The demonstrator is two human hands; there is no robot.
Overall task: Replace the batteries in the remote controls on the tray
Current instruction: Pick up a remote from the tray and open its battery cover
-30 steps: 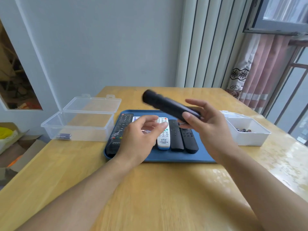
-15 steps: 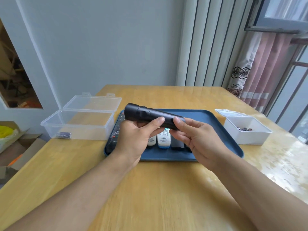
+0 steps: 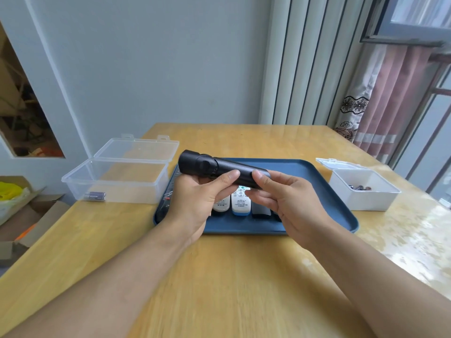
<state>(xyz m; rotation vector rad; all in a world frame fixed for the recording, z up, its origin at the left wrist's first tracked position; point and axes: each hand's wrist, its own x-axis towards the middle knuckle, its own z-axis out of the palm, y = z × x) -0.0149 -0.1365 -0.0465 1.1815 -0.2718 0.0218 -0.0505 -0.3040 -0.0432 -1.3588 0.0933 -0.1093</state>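
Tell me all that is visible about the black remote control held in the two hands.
The black remote control is a long, slim bar of matte black plastic with a rounded left end bearing a circular part. It is lifted above the blue tray, nearly level, its left end slightly higher. The left hand grips its middle from below; the right hand pinches its right end. No buttons show.

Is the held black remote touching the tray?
Apart. Head view: both hands hold the black remote lifted above the tray.
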